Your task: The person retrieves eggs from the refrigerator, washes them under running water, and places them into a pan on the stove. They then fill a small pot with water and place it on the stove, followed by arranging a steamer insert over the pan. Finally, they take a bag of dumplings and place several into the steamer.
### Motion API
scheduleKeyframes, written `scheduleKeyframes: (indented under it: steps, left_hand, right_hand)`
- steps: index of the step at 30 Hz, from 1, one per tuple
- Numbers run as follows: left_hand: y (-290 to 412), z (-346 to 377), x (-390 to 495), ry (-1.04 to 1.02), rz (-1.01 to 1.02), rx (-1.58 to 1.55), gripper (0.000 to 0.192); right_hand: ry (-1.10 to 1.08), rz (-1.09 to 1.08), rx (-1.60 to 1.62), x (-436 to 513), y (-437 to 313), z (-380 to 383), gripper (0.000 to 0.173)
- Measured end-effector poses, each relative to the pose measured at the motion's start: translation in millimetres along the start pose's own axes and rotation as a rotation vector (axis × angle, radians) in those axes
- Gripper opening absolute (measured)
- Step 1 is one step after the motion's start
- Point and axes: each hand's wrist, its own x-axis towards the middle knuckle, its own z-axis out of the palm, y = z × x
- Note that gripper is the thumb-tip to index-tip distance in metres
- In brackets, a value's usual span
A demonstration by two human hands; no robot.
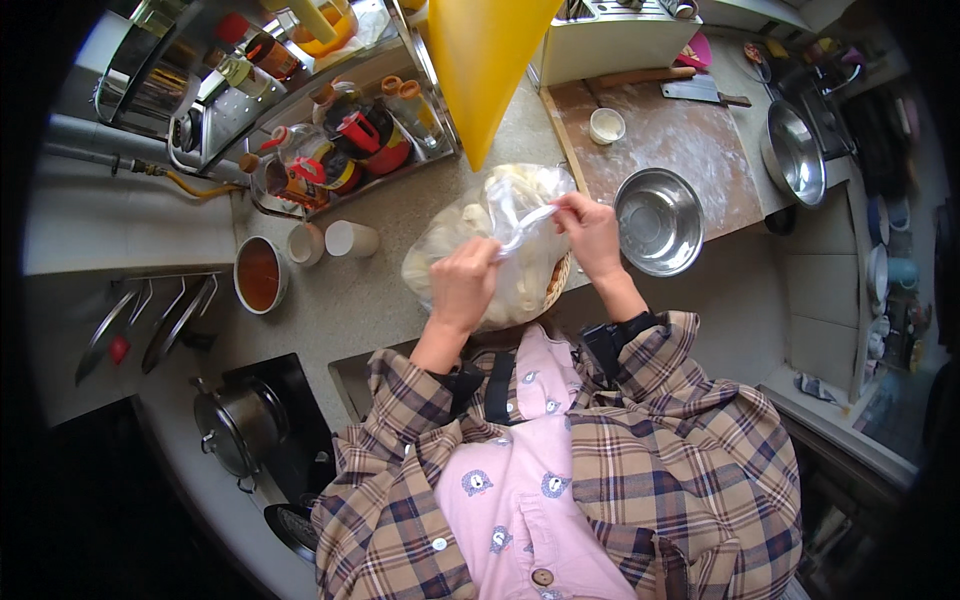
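A clear plastic bag (525, 281) stands on the counter close to my body, full of pale pieces that look like dough or buns. Part of a woven basket (559, 283) shows along the bag's lower right side. My left hand (465, 277) grips one end of the bag's gathered mouth. At the other end, my right hand (589, 225) pinches the plastic between thumb and fingers. Between both hands the mouth is stretched into a twisted strip. Exactly what the pale pieces are is blurred by the plastic.
Right of the bag, a steel basin (660, 223) overlaps a floured wooden board (679, 154) bearing a cleaver (690, 88), a rolling pin (646, 76) and a small white cup (607, 126). Left are a bowl of reddish liquid (259, 275), a bottle rack (360, 180) and a pot (240, 424).
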Motion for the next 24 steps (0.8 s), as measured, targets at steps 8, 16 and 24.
scheduleKeyframes:
  steps: [8, 16, 24]
  left_hand:
    - [-27, -28, -31, 0.194, -0.451, -0.354, 0.017]
    - [18, -37, -28, -0.016, -0.285, -0.198, 0.027]
    - [14, -46, -28, -0.051, -0.34, -0.192, 0.006]
  right_hand:
    - [0.032, 0.3, -0.047, 13, 42, -21, 0.018]
    - [-0.061, -0.403, 0.021, -7, -28, -7, 0.027]
    - [-0.502, -0.362, -0.224, -34, -13, 22, 0.014]
